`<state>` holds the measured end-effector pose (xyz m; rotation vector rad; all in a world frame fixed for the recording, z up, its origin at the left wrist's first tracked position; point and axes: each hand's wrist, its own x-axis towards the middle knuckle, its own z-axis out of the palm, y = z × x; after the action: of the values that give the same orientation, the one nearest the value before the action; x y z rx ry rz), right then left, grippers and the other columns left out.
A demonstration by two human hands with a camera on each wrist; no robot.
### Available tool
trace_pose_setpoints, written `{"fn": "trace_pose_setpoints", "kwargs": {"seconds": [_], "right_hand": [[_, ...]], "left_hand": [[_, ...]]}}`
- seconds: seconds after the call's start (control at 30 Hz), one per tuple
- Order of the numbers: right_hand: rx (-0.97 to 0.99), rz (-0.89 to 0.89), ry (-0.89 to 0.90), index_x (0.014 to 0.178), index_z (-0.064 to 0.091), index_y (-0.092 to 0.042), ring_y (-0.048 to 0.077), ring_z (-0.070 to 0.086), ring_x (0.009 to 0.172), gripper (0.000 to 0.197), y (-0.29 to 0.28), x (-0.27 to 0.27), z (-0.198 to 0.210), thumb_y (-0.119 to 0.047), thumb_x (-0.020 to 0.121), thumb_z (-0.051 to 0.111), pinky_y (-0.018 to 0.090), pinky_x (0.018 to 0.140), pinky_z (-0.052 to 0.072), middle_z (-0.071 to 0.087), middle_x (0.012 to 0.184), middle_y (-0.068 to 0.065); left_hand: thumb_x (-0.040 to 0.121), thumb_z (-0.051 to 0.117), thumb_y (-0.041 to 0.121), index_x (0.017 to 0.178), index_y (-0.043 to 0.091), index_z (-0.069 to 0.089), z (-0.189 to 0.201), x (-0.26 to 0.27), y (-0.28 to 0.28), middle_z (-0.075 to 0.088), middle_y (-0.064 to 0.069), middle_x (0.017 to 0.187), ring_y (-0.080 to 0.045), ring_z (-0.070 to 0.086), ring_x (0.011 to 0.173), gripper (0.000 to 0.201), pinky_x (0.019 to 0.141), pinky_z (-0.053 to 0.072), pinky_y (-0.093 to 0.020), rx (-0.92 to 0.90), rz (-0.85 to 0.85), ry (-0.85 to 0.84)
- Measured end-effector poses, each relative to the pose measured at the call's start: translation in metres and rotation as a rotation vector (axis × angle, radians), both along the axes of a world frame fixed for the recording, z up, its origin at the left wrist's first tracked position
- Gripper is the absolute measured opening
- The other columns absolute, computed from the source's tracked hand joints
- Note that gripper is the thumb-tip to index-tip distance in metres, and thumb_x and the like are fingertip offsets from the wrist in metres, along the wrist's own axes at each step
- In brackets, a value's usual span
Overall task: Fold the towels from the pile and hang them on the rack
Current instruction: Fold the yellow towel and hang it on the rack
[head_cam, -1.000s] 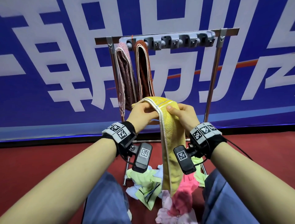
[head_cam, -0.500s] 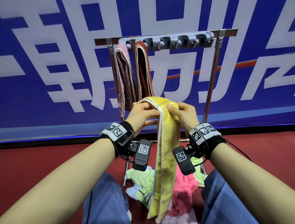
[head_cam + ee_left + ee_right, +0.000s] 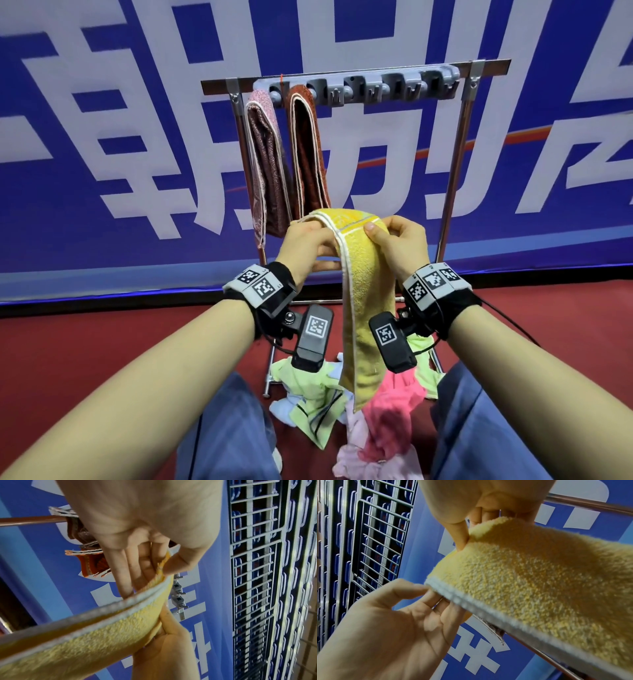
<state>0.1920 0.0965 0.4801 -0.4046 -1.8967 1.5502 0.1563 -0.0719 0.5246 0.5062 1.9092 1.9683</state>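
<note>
I hold a yellow towel (image 3: 363, 294), folded into a long strip with a white edge, up in front of the rack (image 3: 455, 178). My left hand (image 3: 310, 240) pinches its top at the white edge (image 3: 161, 568) between thumb and fingers. My right hand (image 3: 394, 236) pinches the top fold from the right (image 3: 465, 538). The strip hangs down between my wrists. A pink-maroon towel (image 3: 265, 161) and a rust-brown towel (image 3: 308, 147) hang from the left end of the grey hook bar (image 3: 387, 87). The pile of towels (image 3: 383, 411) lies on the floor under the strip.
The hooks to the right of the brown towel are bare. A blue banner with white characters (image 3: 102, 137) stands close behind the rack. The floor (image 3: 102, 342) is red carpet. My knees in blue trousers (image 3: 226, 438) flank the pile.
Both hands kept their hold at about the same height. The hanging end of the yellow towel dropped lower half a second ago and now hangs shorter again.
</note>
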Motion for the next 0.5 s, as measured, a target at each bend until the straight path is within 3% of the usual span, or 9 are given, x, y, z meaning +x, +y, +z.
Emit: {"fn": "trace_pose_setpoints", "kwargs": {"seconds": [0.07, 0.13, 0.27, 0.33, 0.4, 0.5], "right_hand": [[-0.011, -0.011, -0.008, 0.070, 0.065, -0.020, 0.010, 0.058, 0.067, 0.019, 0.004, 0.002, 0.000, -0.031, 0.082, 0.075, 0.031, 0.072, 0.048, 0.064, 0.064, -0.010], [-0.003, -0.013, -0.013, 0.074, 0.067, -0.020, 0.012, 0.061, 0.071, 0.017, 0.005, 0.004, 0.000, -0.033, 0.081, 0.076, 0.033, 0.074, 0.050, 0.066, 0.070, -0.008], [0.200, -0.201, 0.005, 0.090, 0.058, -0.024, 0.008, 0.058, 0.078, 0.020, -0.005, 0.016, 0.005, -0.030, 0.080, 0.075, 0.023, 0.074, 0.045, 0.063, 0.088, -0.007], [0.298, -0.193, 0.073, 0.082, 0.056, -0.021, 0.005, 0.054, 0.070, 0.019, -0.014, 0.023, 0.005, -0.027, 0.080, 0.074, 0.021, 0.068, 0.044, 0.061, 0.080, -0.006], [0.410, -0.054, 0.065, 0.075, 0.056, -0.018, 0.005, 0.053, 0.061, 0.018, -0.023, 0.028, -0.002, -0.027, 0.080, 0.071, 0.022, 0.063, 0.044, 0.059, 0.066, -0.008], [0.543, 0.074, -0.002, 0.077, 0.054, -0.020, 0.009, 0.057, 0.060, 0.019, -0.034, 0.030, -0.016, -0.035, 0.080, 0.066, 0.033, 0.062, 0.049, 0.058, 0.062, -0.009]], "left_hand": [[0.088, 0.051, -0.006, 0.098, 0.000, 0.068, 0.001, 0.000, -0.003, 0.071, -0.015, 0.089, -0.028, 0.070, 0.080, 0.021, 0.075, 0.062, -0.044, 0.035, -0.074, -0.060], [0.092, 0.058, -0.004, 0.110, -0.004, 0.067, -0.001, -0.002, -0.005, 0.072, -0.018, 0.101, -0.029, 0.071, 0.088, 0.020, 0.079, 0.062, -0.044, 0.011, -0.120, -0.017], [0.092, 0.064, -0.002, 0.117, -0.007, 0.064, -0.007, -0.003, -0.004, 0.070, -0.022, 0.110, -0.028, 0.071, 0.093, 0.025, 0.081, 0.062, -0.043, -0.014, -0.107, 0.062], [0.092, 0.064, -0.002, 0.115, -0.007, 0.064, -0.009, -0.002, -0.003, 0.071, -0.018, 0.106, -0.025, 0.071, 0.089, 0.023, 0.078, 0.062, -0.040, -0.012, -0.078, 0.078], [0.092, 0.063, -0.003, 0.111, -0.008, 0.065, -0.009, -0.002, -0.002, 0.072, -0.015, 0.101, -0.024, 0.072, 0.086, 0.020, 0.076, 0.062, -0.039, -0.009, -0.052, 0.089], [0.089, 0.058, -0.009, 0.106, -0.008, 0.066, -0.010, 0.000, -0.002, 0.072, -0.014, 0.095, -0.024, 0.072, 0.083, 0.019, 0.072, 0.062, -0.036, -0.010, -0.036, 0.107]]}}
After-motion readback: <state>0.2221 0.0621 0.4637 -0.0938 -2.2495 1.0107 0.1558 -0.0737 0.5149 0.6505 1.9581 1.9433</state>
